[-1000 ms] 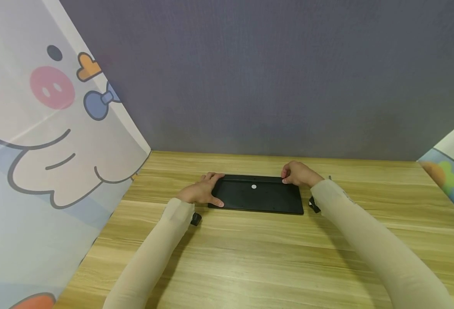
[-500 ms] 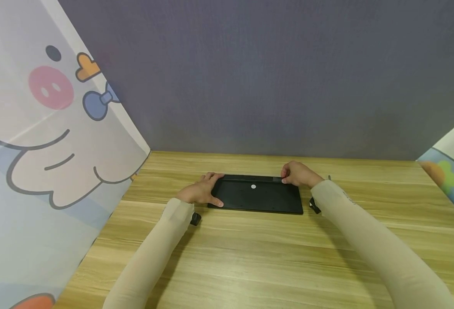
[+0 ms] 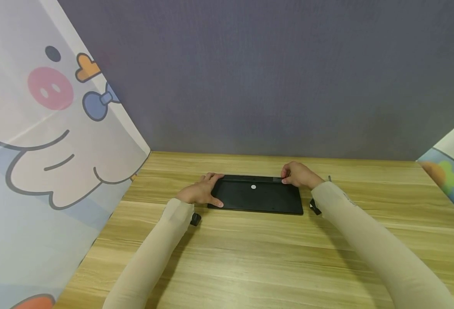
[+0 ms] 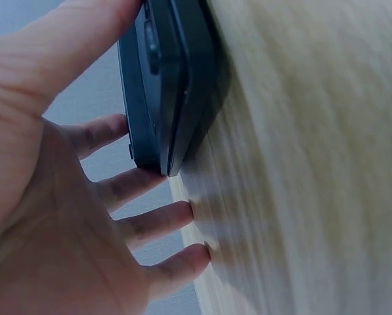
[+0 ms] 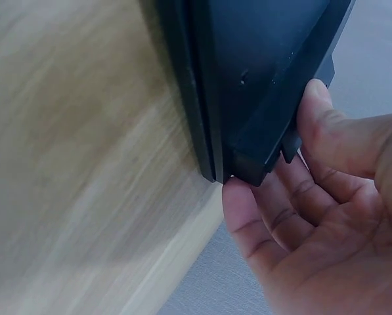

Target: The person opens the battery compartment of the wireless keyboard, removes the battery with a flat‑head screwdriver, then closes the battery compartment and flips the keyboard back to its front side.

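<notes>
Grey wall [image 3: 250,77] backed a wooden table [image 3: 250,257], where a black panel [image 3: 257,197] lay between the left hand [image 3: 200,192], spread wide across its end, likely to steady it, and the right hand [image 3: 300,175], pinching a small far-edge tab [image 5: 291,144].

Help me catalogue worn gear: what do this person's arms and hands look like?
The left sleeve and right sleeve are long, pale beige, the right bearing a small dark marking near the cuff. The left hand and right hand are bare; a small black device sits at each wrist.
</notes>
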### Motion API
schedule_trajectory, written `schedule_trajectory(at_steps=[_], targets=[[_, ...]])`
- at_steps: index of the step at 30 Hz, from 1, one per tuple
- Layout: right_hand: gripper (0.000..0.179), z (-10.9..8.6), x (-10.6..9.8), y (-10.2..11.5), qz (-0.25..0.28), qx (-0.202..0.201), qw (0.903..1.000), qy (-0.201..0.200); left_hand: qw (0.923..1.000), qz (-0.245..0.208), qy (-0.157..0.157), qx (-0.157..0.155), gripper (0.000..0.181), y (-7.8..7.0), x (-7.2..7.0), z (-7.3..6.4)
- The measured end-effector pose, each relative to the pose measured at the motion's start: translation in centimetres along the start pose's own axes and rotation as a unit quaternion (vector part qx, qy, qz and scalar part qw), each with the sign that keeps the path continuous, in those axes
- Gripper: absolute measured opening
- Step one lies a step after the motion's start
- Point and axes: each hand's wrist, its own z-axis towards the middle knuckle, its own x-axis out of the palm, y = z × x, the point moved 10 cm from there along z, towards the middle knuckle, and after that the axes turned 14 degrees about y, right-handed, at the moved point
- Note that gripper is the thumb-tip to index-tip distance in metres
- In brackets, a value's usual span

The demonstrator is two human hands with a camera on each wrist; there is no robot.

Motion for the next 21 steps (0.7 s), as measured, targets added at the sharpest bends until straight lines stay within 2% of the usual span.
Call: schedule_trajectory(at_steps=[10, 21], targets=[[0.008, -0.3, -0.3, 0.4, 0.011, -0.007, 0.9997, -0.019, 1.0000, -0.001, -0.001, -0.004, 0.103, 0.2, 0.0, -0.2], [0.006, -1.1, -0.9, 0.9, -0.010, -0.022, 0.9991, -0.033, 0.9999, -0.010, 0.003, -0.006, 0.103, 0.4, -0.1, 0.0]])
